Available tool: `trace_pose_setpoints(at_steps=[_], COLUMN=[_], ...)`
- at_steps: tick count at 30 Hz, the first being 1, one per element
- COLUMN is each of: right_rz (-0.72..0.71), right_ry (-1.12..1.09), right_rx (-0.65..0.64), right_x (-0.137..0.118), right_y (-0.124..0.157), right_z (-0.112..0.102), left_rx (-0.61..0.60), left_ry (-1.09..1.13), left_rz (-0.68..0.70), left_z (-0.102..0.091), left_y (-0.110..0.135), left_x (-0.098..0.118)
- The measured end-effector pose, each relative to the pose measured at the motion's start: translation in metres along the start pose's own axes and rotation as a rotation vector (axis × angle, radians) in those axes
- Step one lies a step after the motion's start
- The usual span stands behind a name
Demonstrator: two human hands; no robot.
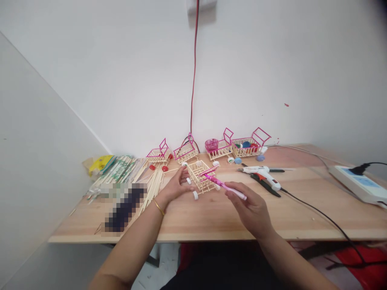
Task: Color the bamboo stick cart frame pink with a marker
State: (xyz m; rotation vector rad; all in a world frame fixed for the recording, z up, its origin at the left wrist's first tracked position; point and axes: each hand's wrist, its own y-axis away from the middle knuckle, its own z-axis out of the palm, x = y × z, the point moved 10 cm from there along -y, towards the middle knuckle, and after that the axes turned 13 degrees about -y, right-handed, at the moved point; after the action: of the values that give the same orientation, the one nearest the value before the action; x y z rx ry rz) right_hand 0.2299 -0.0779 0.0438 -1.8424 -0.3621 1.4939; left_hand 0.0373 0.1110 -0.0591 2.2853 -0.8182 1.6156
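Note:
A small shopping cart [199, 177] made of thin wooden sticks, with white cap wheels, stands tilted near the middle of the table. My left hand [175, 186] curves round its left side, thumb in front and fingers behind, beside the wheels; the exact contact is partly hidden. In my right hand [249, 205] is a paintbrush [234, 190] with a pale handle, gripped between thumb and fingers. Its pink-coated tip meets the cart's handle frame [211, 170], which is partly pink.
Along the wall stand several finished-looking carts [219, 151] with pink rims, one holding a pink cup [211, 144]. Loose sticks [154, 183] and packets [117, 171] lie left. A glue gun [263, 175], pliers-like tool [266, 186] and power strip [359, 183] with cables lie right.

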Motion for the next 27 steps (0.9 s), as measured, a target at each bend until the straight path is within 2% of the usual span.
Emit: trace_pose_setpoints(at_steps=[9, 16, 19, 21, 27], right_rz=[0.003, 0.094, 0.108, 0.095, -0.001], right_ry=[0.043, 0.040, 0.013, 0.008, 0.020], right_rx=[0.018, 0.154, 0.185, 0.166, 0.013], right_x=[0.006, 0.032, 0.035, 0.029, 0.002], right_y=[0.000, 0.001, 0.001, 0.001, -0.004], right_z=[-0.001, -0.031, -0.037, -0.033, -0.003], left_rx=[0.012, -0.026, -0.045, -0.059, -0.071], left_ry=[-0.007, -0.029, -0.042, -0.054, -0.075], left_rz=[-0.011, 0.030, 0.047, 0.058, 0.049], left_z=[-0.002, 0.000, 0.001, 0.002, 0.004], left_y=[-0.002, -0.003, -0.002, -0.002, -0.001], left_x=[-0.002, -0.001, 0.002, 0.005, 0.006])
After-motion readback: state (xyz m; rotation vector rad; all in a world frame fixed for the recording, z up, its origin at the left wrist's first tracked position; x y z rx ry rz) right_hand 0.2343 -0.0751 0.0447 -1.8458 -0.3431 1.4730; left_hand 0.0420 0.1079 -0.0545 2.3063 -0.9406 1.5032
